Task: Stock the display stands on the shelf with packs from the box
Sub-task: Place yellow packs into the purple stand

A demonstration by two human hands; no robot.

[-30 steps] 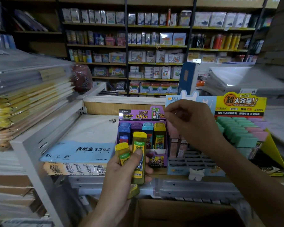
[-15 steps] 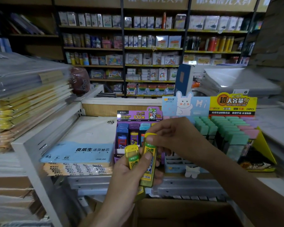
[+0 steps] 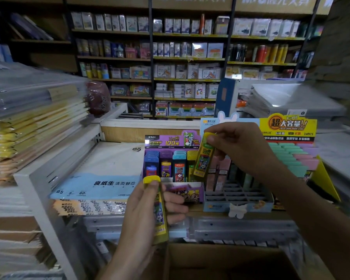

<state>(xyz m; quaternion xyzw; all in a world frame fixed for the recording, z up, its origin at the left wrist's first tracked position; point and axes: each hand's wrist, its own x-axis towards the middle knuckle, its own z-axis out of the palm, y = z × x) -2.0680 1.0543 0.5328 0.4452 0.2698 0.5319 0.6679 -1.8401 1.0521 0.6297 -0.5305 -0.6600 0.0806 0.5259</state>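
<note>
My right hand (image 3: 236, 146) pinches a yellow pack (image 3: 202, 158) by its cap and holds it tilted over the right end of the purple display stand (image 3: 187, 190). That stand holds rows of blue, purple, light-blue and yellow packs (image 3: 166, 164). My left hand (image 3: 143, 215) grips another yellow pack (image 3: 160, 211) upright, in front of and below the stand. A light-blue bunny display stand (image 3: 236, 199) with empty slots sits right of the purple one. The brown cardboard box (image 3: 220, 261) lies open below the shelf edge.
A yellow display stand (image 3: 291, 150) with green and pink packs stands at the right. A B5 loose-leaf paper stack (image 3: 101, 178) lies left of the purple stand. Stacked notebooks (image 3: 28, 126) fill the left shelf. Stocked shelves line the back wall.
My right hand took one yellow pack from my left hand and lifted it up and right to the purple stand. My left hand now shows one pack.
</note>
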